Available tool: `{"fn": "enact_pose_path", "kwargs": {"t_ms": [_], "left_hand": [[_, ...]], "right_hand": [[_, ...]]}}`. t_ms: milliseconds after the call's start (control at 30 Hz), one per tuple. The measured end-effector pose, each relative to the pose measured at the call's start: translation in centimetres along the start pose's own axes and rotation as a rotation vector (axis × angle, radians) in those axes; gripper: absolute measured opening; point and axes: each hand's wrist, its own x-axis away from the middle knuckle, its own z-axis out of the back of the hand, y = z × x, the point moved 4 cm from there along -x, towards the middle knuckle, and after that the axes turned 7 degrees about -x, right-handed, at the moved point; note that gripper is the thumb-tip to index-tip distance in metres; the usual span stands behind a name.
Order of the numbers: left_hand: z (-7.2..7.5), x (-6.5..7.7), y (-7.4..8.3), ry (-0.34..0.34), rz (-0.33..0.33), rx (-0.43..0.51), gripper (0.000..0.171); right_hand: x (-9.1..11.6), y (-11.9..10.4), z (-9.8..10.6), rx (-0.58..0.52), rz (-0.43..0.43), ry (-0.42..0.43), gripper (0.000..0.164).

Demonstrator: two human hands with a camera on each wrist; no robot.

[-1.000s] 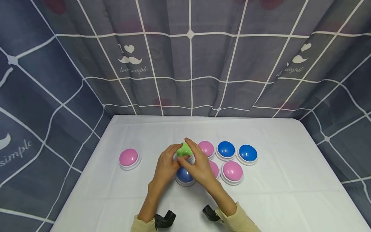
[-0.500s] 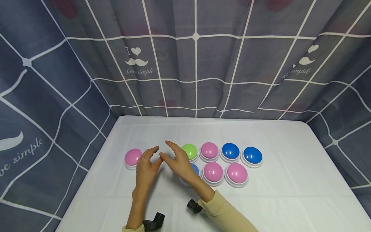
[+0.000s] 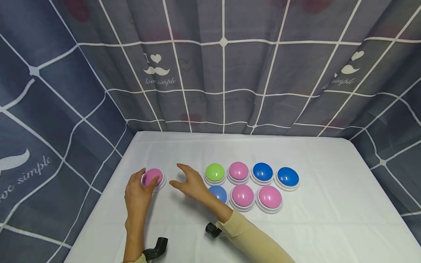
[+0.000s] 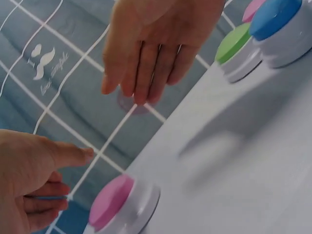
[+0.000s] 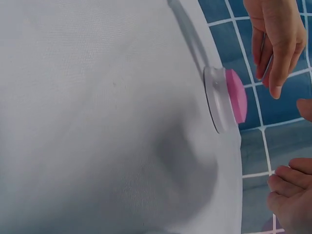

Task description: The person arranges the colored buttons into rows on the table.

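At the table's left lies a pink dome push button [image 3: 152, 174] with a white base. My left hand [image 3: 136, 195] is over its near left side, thumb and fingers spread apart. In the right wrist view a gap shows between the left hand [image 5: 280, 44] and the pink button [image 5: 236, 96]. My right hand [image 3: 192, 183] hovers to the right of that button, holding nothing, its thumb and forefinger wide apart. In the left wrist view the right hand's fingers [image 4: 141, 73] hang straight above the table.
Right of my right hand stand two rows of buttons: a green one [image 3: 215, 172], a pink one [image 3: 238, 171] and two blue ones behind, a light blue one [image 3: 218, 193] and two pink ones in front. My right forearm partly covers the light blue one. A grey checked curtain [image 3: 197, 73] surrounds the white table.
Both hands have moved left, away from the green button, where they were close together. The left hand has reached the lone pink button; the hands are now apart. The buttons stay in place.
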Motion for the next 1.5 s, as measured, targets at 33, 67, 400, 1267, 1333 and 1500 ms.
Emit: {"fn": "enact_pose_path", "kwargs": {"t_ms": [33, 67, 400, 1267, 1333, 1500], "left_hand": [[0.1, 0.0, -0.3, -0.022, 0.019, -0.013, 0.059], [0.2, -0.1, -0.7, -0.044, 0.036, -0.028, 0.062], [0.4, -0.4, -3.4, -0.236, 0.075, -0.103, 0.083], [-1.1, -0.8, -4.4, -0.441, -0.007, -0.007, 0.069], [-1.1, -0.8, -4.6, -0.426, -0.007, -0.003, 0.068], [-1.2, -0.5, -4.7, -0.383, -0.012, 0.016, 0.066]], "right_hand": [[-0.1, 0.0, -0.2, 0.015, -0.005, -0.014, 0.065], [-0.2, -0.1, -0.5, 0.029, -0.006, -0.026, 0.066], [-1.2, -1.4, -3.4, 0.091, 0.032, -0.109, 0.069], [-3.1, 0.2, -6.7, 0.287, -0.007, -0.311, 0.071], [-3.1, 0.2, -6.7, 0.287, 0.001, -0.302, 0.067], [-2.7, 0.4, -6.2, 0.298, 0.011, -0.28, 0.059]]}}
